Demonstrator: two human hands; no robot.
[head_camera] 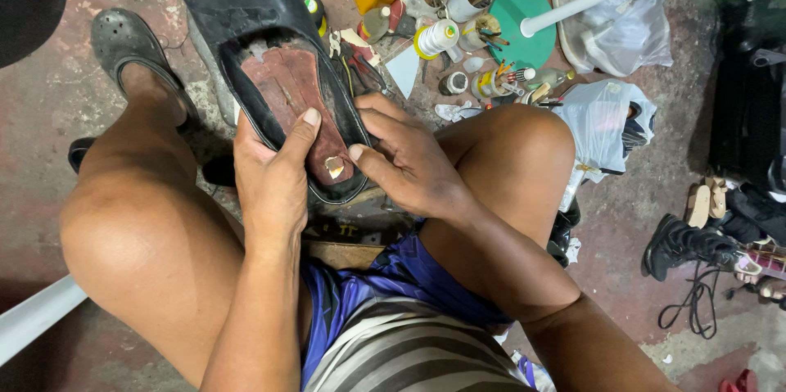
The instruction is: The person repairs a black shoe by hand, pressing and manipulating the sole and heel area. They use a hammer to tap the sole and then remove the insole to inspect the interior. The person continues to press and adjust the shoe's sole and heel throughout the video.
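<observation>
Resting sole-up between the knees, black shoe (262,40) was held by left hand (274,175) and right hand (409,163), both thumbs pressing its exposed reddish inner sole (295,93); re-bonding step judged underway, firm even pressure needed.

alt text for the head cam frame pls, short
Seen from above, a seated person's left hand and right hand grip a worn black shoe turned sole-up between bare knees, thumbs pressing its exposed reddish inner sole. Thread spools, small containers and plastic bags litter the concrete floor beyond.
</observation>
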